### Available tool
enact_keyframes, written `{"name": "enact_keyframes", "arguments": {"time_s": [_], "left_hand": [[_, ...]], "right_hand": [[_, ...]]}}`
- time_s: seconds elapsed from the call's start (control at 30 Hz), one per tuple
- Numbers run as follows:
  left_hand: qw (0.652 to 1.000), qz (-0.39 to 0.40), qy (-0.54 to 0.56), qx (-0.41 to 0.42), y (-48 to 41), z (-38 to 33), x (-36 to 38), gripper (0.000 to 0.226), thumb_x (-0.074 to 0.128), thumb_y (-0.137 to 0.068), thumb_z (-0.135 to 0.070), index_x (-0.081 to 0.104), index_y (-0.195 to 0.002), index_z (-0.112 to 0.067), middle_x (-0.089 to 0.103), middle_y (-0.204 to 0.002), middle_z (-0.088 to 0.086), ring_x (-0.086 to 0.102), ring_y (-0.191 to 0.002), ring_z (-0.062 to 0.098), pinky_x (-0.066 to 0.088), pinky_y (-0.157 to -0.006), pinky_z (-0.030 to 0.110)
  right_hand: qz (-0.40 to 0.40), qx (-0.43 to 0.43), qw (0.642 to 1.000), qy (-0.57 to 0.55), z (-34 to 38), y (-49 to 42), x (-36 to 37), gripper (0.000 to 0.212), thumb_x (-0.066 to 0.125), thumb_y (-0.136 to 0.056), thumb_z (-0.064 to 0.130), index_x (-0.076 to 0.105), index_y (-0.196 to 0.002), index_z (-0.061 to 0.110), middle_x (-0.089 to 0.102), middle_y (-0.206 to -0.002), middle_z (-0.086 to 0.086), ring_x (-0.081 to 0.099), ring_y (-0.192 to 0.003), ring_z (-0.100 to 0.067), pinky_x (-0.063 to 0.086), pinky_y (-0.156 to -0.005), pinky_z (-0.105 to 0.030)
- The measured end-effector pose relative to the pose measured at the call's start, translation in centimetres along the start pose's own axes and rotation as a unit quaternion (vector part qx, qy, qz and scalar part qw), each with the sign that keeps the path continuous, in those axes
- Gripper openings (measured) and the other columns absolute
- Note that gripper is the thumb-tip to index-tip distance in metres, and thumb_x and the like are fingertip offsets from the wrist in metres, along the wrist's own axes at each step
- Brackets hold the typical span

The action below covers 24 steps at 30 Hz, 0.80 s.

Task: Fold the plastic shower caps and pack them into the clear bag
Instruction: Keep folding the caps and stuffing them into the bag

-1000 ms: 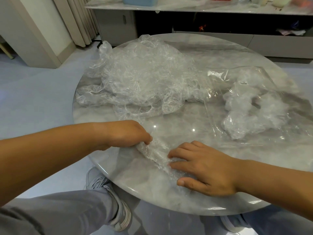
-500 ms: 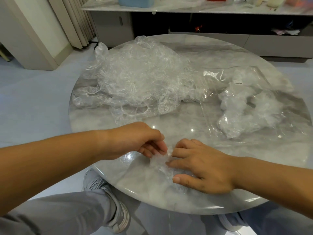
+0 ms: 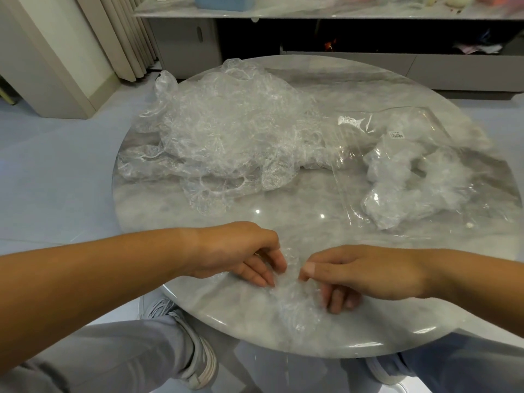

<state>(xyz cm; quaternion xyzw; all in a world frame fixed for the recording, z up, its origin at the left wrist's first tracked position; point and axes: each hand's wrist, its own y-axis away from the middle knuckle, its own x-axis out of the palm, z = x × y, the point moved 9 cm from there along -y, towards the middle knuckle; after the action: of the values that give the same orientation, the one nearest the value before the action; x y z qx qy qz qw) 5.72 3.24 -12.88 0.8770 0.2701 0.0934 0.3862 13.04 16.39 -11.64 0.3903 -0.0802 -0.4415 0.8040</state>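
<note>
Between the two hands, touching the fingertips of both, lies the shower cap (image 3: 296, 299) being worked. It is gathered into a narrow, crumpled strip. Its long axis runs from the gap between the thumbs toward the person and the near rim of the table (image 3: 283, 348), crosswise to the line joining the hands. The left hand (image 3: 241, 252) comes in palm down with bent fingers, and thumb and fingertips seem to pinch the strip's left edge. The right hand (image 3: 365, 275) mirrors it: thumb and forefinger nip the film at the far end, while the other fingers curl under onto the plastic. Neither hand is nearer, as each sits at one flank of the strip. The next fold, I judge, would be along its length, far end brought toward the near end. The clear bag (image 3: 425, 129) lies ahead of the right hand and out to its right, well apart, with folded caps (image 3: 408, 191) already inside, so that hand has the shorter reach for packing. Ahead of the left hand sits the pile of loose caps (image 3: 226, 131).
</note>
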Motion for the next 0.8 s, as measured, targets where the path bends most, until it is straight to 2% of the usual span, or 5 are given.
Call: {"name": "enact_keyframes", "arguments": {"time_s": [0.2, 0.27, 0.43, 0.63, 0.8], "left_hand": [[0.998, 0.016, 0.065, -0.011, 0.2, -0.1, 0.3, 0.034, 0.045, -0.100, -0.024, 0.063, -0.106, 0.003, 0.063, -0.106, 0.016, 0.071, -0.076, 0.028, 0.059, -0.073, 0.034], [0.994, 0.044, 0.098, -0.015, 0.5, -0.3, 0.7, 0.034, 0.047, -0.095, -0.030, 0.057, -0.109, 0.000, 0.062, -0.109, 0.018, 0.069, -0.078, 0.031, 0.061, -0.077, 0.039], [0.993, 0.061, 0.083, -0.064, 0.9, 0.4, 0.0, 0.040, 0.031, -0.102, -0.030, 0.050, -0.135, -0.017, 0.067, -0.121, 0.027, 0.069, -0.110, 0.038, 0.052, -0.102, 0.043], [0.995, -0.021, 0.099, -0.027, 1.6, -0.6, -3.5, 0.035, 0.058, -0.087, -0.031, 0.067, -0.111, -0.007, 0.069, -0.111, 0.020, 0.072, -0.094, 0.031, 0.056, -0.088, 0.041], [0.991, -0.021, -0.128, 0.000, 2.3, -1.4, -2.6, 0.043, 0.053, -0.093, -0.058, 0.081, -0.097, -0.026, 0.065, -0.119, -0.003, 0.059, -0.110, 0.010, 0.049, -0.100, 0.034]], "right_hand": [[0.000, -0.056, 0.937, -0.344, 1.9, -1.1, -0.3, 0.051, 0.057, -0.086, 0.040, 0.065, -0.115, -0.001, 0.073, -0.108, -0.020, 0.070, -0.101, -0.035, 0.054, -0.088, -0.040], [-0.013, -0.069, 0.916, -0.394, 2.0, -1.5, -0.9, 0.055, 0.054, -0.087, 0.038, 0.064, -0.122, -0.003, 0.072, -0.117, -0.022, 0.069, -0.110, -0.037, 0.053, -0.093, -0.045], [-0.027, -0.072, 0.934, -0.348, 1.4, -2.2, -0.5, 0.053, 0.061, -0.090, 0.046, 0.058, -0.129, 0.010, 0.068, -0.123, -0.024, 0.066, -0.115, -0.037, 0.049, -0.105, -0.046], [-0.018, -0.065, 0.942, -0.328, 1.5, -2.3, -0.5, 0.067, 0.058, -0.085, 0.063, 0.058, -0.130, 0.014, 0.068, -0.124, -0.023, 0.068, -0.116, -0.033, 0.050, -0.107, -0.045], [-0.010, -0.054, 0.944, -0.324, 1.9, -2.3, -0.2, 0.073, 0.053, -0.086, 0.070, 0.052, -0.134, 0.015, 0.068, -0.127, -0.020, 0.067, -0.117, -0.033, 0.048, -0.109, -0.047]]}}
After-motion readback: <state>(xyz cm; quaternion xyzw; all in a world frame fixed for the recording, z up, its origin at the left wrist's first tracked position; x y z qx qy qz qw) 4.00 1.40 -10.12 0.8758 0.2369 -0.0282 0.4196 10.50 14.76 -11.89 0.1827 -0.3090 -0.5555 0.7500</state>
